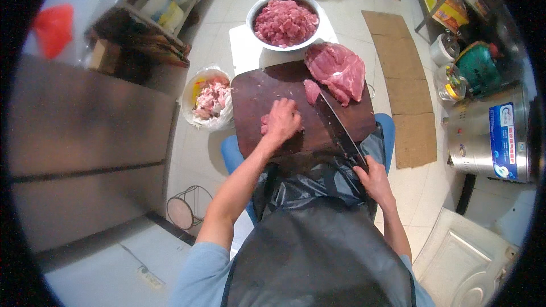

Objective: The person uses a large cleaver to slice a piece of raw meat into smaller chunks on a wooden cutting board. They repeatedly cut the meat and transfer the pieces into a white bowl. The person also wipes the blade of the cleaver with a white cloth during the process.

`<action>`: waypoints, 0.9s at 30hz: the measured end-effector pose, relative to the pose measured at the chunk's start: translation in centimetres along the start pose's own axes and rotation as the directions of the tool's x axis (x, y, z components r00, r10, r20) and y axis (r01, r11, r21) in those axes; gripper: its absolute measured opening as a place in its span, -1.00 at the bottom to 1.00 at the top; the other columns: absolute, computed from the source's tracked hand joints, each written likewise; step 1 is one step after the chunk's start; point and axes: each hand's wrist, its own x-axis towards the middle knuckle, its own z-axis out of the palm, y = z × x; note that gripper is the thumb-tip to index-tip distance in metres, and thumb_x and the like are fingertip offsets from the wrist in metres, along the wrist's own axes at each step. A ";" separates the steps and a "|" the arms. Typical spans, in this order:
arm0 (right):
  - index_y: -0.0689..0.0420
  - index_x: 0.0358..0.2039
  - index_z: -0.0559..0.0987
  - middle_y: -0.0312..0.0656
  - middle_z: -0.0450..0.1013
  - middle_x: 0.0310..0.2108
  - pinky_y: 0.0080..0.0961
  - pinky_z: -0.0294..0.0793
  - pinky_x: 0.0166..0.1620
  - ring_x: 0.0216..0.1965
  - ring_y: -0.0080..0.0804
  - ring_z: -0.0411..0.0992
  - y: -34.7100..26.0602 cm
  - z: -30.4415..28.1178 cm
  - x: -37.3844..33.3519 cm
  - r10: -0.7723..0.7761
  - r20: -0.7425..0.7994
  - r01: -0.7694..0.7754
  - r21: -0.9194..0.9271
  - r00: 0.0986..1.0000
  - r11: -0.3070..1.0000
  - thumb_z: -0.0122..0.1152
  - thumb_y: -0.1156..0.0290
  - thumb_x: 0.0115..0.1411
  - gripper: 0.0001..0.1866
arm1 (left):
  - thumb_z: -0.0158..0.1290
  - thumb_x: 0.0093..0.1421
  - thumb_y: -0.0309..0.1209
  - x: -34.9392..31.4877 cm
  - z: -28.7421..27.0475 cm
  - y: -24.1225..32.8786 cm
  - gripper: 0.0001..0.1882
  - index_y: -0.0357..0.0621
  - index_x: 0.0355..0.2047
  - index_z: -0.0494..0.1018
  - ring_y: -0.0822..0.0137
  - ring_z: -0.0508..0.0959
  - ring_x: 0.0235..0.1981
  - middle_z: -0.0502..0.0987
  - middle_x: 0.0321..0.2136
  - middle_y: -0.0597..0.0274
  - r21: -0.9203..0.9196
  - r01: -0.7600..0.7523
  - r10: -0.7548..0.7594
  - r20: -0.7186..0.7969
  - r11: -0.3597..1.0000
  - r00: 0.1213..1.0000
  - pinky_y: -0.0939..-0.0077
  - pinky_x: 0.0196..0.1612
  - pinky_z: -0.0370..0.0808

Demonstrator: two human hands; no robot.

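A dark cutting board (256, 91) lies in front of me above my apron-covered lap. My left hand (284, 117) is on it with fingers curled down over small pieces of cut raw meat (264, 124); the palm hides most of them. In my right hand (373, 179), at the board's near right corner, is the handle of a large knife (343, 133). The blade slants up and left across the board, its tip beside a slice of raw meat (311, 91). A big chunk of raw meat (336, 71) rests at the far right corner.
Beyond the board stands a metal bowl (250, 21) heaped with cut meat. Left of the board is a lined bucket (188, 102) holding pale scraps. Flattened cardboard (406, 96) lies on the right floor, near a steel drum (480, 142). A wire stand (181, 212) is at lower left.
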 end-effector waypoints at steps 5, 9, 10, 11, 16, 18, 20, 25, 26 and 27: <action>0.32 -0.28 0.44 0.31 0.52 -0.40 0.05 0.44 -0.27 -0.27 0.39 0.51 -0.6 -0.8 0.1 0.057 0.045 -0.057 -0.004 0.997 0.998 0.37 0.34 0.29 -0.68 | 0.24 0.07 -0.26 -3.0 -0.7 3.5 -0.63 -0.02 -0.11 0.52 0.01 0.48 -0.03 0.48 -0.08 0.12 0.181 -0.361 0.332 0.171 0.915 0.928 -0.02 0.03 0.43; 0.31 -0.28 0.44 0.31 0.51 -0.40 0.07 0.43 -0.26 -0.27 0.40 0.51 -0.9 -1.2 0.3 -0.008 0.024 0.009 -0.056 1.000 0.998 0.36 0.33 0.29 -0.68 | 0.32 0.00 -0.25 -2.6 -2.0 -0.8 -0.56 0.07 -0.07 0.53 0.09 0.49 0.03 0.49 -0.06 0.23 0.218 -0.486 0.438 0.234 0.847 0.868 -0.09 0.14 0.33; 0.31 -0.27 0.44 0.31 0.51 -0.40 0.08 0.43 -0.26 -0.27 0.40 0.51 -0.7 -1.1 0.2 -0.022 0.014 0.023 -0.077 1.000 0.997 0.36 0.33 0.29 -0.68 | 0.31 0.02 -0.25 -2.2 -2.9 -1.1 -0.59 0.05 -0.10 0.54 0.09 0.49 0.04 0.50 -0.06 0.22 0.191 -0.403 0.364 0.210 0.895 0.908 -0.06 0.14 0.35; 0.31 -0.27 0.44 0.31 0.51 -0.40 0.08 0.43 -0.26 -0.26 0.40 0.51 -0.7 -1.2 0.2 -0.027 0.011 0.028 -0.074 1.000 0.997 0.36 0.33 0.29 -0.68 | 0.30 0.03 -0.26 -1.9 -4.0 -1.6 -0.63 0.04 -0.12 0.55 0.08 0.50 0.04 0.51 -0.07 0.22 0.167 -0.315 0.285 0.182 0.934 0.941 -0.04 0.13 0.38; 0.32 -0.27 0.45 0.31 0.52 -0.39 0.09 0.45 -0.24 -0.24 0.40 0.51 -1.5 -1.2 0.2 -0.023 0.014 0.024 -0.079 1.000 0.997 0.35 0.34 0.29 -0.69 | 0.24 0.17 -0.28 -2.5 -4.9 -8.0 -0.73 -0.17 -0.19 0.57 -0.04 0.57 -0.11 0.55 -0.21 0.05 -0.075 0.130 -0.130 0.007 0.989 0.992 0.17 -0.03 0.52; 0.32 -0.27 0.47 0.31 0.53 -0.37 0.09 0.45 -0.23 -0.23 0.40 0.51 -2.0 -1.5 0.2 0.015 0.034 -0.014 -0.032 0.999 0.999 0.35 0.34 0.29 -0.70 | 0.25 0.21 -0.25 -3.7 -5.1 -8.3 -0.69 -0.21 -0.16 0.58 0.02 0.58 -0.11 0.54 -0.20 0.01 -0.144 0.230 -0.235 -0.020 0.962 0.972 0.20 -0.01 0.52; 0.33 -0.27 0.49 0.32 0.54 -0.35 0.08 0.46 -0.20 -0.22 0.39 0.51 -2.4 -1.8 0.4 0.021 0.046 -0.020 -0.025 0.999 0.999 0.36 0.33 0.28 -0.70 | 0.26 0.20 -0.25 -5.2 -4.9 -7.9 -0.69 -0.22 -0.17 0.57 0.02 0.57 -0.11 0.53 -0.19 0.02 -0.195 0.232 -0.257 -0.117 0.953 0.959 0.20 -0.01 0.51; 0.33 -0.29 0.45 0.32 0.53 -0.35 0.08 0.45 -0.21 -0.22 0.39 0.51 -2.5 -2.7 0.7 0.009 0.057 -0.004 -0.080 0.998 0.997 0.35 0.30 0.28 -0.66 | 0.40 0.09 -0.20 -7.6 -5.5 -0.6 -0.50 -0.05 -0.01 0.51 -0.06 0.46 0.04 0.47 -0.02 0.07 -0.012 0.205 -0.204 -0.153 0.979 0.967 0.04 0.04 0.47; 0.33 -0.30 0.44 0.32 0.53 -0.35 0.09 0.45 -0.21 -0.22 0.40 0.51 -2.6 -2.9 0.9 0.006 0.068 0.000 -0.088 0.998 0.996 0.35 0.30 0.28 -0.66 | 0.44 0.04 -0.19 -8.2 -4.7 -0.3 -0.39 0.00 0.07 0.49 -0.08 0.45 0.08 0.43 0.07 0.07 0.046 0.166 -0.156 -0.174 0.985 0.972 0.01 0.04 0.49; 0.33 -0.30 0.44 0.33 0.53 -0.35 0.09 0.45 -0.22 -0.22 0.40 0.51 -2.6 -2.9 1.0 0.004 0.079 0.004 -0.096 0.997 0.995 0.35 0.30 0.28 -0.65 | 0.44 0.04 -0.20 -8.1 -4.1 -0.1 -0.38 0.01 0.09 0.48 -0.09 0.44 0.09 0.42 0.08 0.06 0.043 0.148 -0.138 -0.176 0.988 0.975 0.00 0.05 0.49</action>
